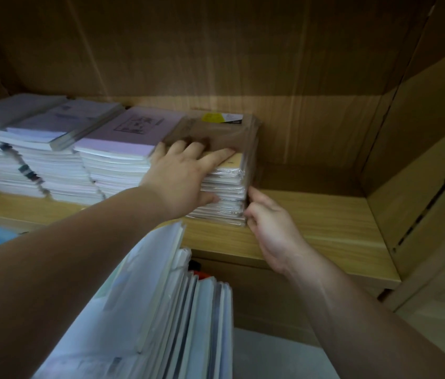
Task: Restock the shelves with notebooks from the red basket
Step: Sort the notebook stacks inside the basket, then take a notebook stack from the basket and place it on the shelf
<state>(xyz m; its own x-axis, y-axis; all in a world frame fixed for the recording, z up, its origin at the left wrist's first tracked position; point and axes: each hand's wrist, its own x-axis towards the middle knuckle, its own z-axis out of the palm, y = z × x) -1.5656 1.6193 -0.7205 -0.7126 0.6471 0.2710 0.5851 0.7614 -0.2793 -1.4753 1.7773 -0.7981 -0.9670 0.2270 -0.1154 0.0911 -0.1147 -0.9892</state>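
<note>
A stack of plastic-wrapped notebooks with a brown cover (216, 132) stands on the wooden shelf (325, 214), right of the other piles. My left hand (183, 173) lies flat on the stack's top front edge, fingers spread and straight, thumb against its front. My right hand (268, 220) touches the stack's lower right front corner with loosely bent fingers. A yellow and white label (221, 117) sits at the back of the top cover. The red basket is almost hidden; only a red bit (202, 274) shows below the shelf.
Three piles of pale purple and white notebooks (123, 149) fill the shelf's left part. More notebooks stand upright in a bundle (175, 310) below my arms. The shelf's right side wall (421, 173) has a slotted metal strip. Bare shelf lies right of the brown stack.
</note>
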